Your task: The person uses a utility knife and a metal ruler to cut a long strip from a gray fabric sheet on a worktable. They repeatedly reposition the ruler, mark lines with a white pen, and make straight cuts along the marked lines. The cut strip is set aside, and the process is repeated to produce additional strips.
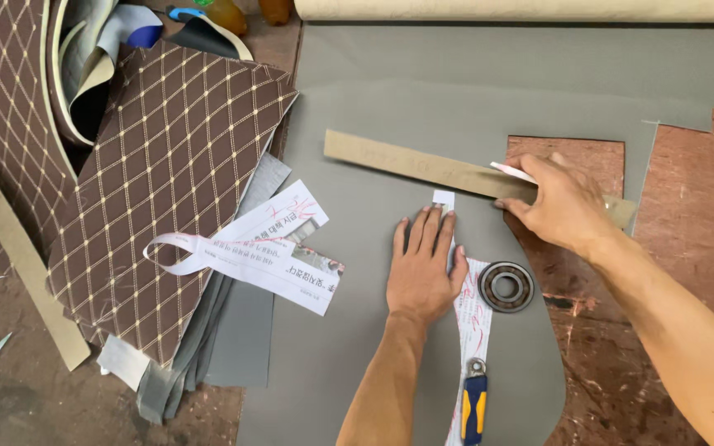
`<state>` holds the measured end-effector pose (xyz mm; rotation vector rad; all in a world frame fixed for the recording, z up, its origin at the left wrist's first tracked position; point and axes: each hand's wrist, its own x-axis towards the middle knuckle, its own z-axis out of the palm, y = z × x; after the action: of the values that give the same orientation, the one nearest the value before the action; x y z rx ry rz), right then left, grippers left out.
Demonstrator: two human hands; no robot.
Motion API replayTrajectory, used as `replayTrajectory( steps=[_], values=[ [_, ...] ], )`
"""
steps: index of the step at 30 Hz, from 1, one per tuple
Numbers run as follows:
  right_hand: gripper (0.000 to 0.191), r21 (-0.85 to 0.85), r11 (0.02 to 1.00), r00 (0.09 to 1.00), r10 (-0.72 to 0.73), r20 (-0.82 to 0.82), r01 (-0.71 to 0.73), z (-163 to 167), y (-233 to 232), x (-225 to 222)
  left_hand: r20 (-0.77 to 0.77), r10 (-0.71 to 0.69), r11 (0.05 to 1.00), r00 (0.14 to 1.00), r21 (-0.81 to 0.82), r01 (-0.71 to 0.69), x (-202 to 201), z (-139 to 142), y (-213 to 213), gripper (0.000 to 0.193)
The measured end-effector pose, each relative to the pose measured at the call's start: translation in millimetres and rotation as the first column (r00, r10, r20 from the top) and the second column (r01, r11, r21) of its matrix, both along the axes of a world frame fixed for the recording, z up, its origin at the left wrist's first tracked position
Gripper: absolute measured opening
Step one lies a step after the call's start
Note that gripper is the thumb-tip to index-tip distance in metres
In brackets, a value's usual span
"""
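Left hand (423, 268) lies flat, fingers spread, pressing a white paper strip (473, 318) onto the grey sheet (390, 140) at centre frame. Right hand (564, 206) sits just right of it, fingers closed down on a tan card strip (423, 165) that runs diagonally from upper centre toward the right; something thin and white pokes out from under the fingers, possibly chalk, hard to tell. The hands are apart, near each other.

Right beside the left hand, a steel bearing ring (506, 287) rests on the grey sheet, touching the paper strip's edge. At the bottom, a blue-and-yellow knife (473, 405) lies on that same strip.

The grey sheet covers most of the tabletop (687, 215), whose worn, reddish-brown surface shows at right, scratched and patchy. Left of frame: a brown quilted panel (167, 190) with diamond stitching, printed paper slips (266, 248) on top, grey offcuts (208, 347) underneath. A pale roll (522, 10) lies across the top edge.
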<state>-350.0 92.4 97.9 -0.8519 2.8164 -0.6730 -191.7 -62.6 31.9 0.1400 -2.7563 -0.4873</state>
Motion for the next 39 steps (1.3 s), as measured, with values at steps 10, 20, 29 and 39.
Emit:
replayTrajectory(
  steps=[10, 20, 29, 39],
  values=[
    [0.051, -0.006, 0.999, 0.999, 0.034, 0.021, -0.034, -13.0, 18.0, -1.8, 0.024, 0.002, 1.0, 1.0, 0.011, -0.002, 0.1, -1.5, 0.8, 0.054],
    [0.042, -0.103, 0.993, 0.998, 0.06, -0.032, -0.063, -28.0, 23.5, 1.3, 0.012, 0.0, 0.999, 1.0, 0.045, -0.001, 0.9, -2.4, 1.0, 0.053],
    [0.038, -0.131, 0.989, 0.997, 0.06, -0.04, -0.064, -28.7, 23.4, -1.0, 0.03, 0.003, 1.0, 1.0, 0.025, -0.003, 0.0, 0.8, 1.8, 0.053],
    [0.037, -0.135, 0.99, 0.999, 0.037, -0.018, -0.039, -24.6, 22.5, 3.0, 0.053, 0.007, 1.0, 0.999, 0.009, -0.008, -0.2, 1.7, 2.2, 0.053]
  ],
)
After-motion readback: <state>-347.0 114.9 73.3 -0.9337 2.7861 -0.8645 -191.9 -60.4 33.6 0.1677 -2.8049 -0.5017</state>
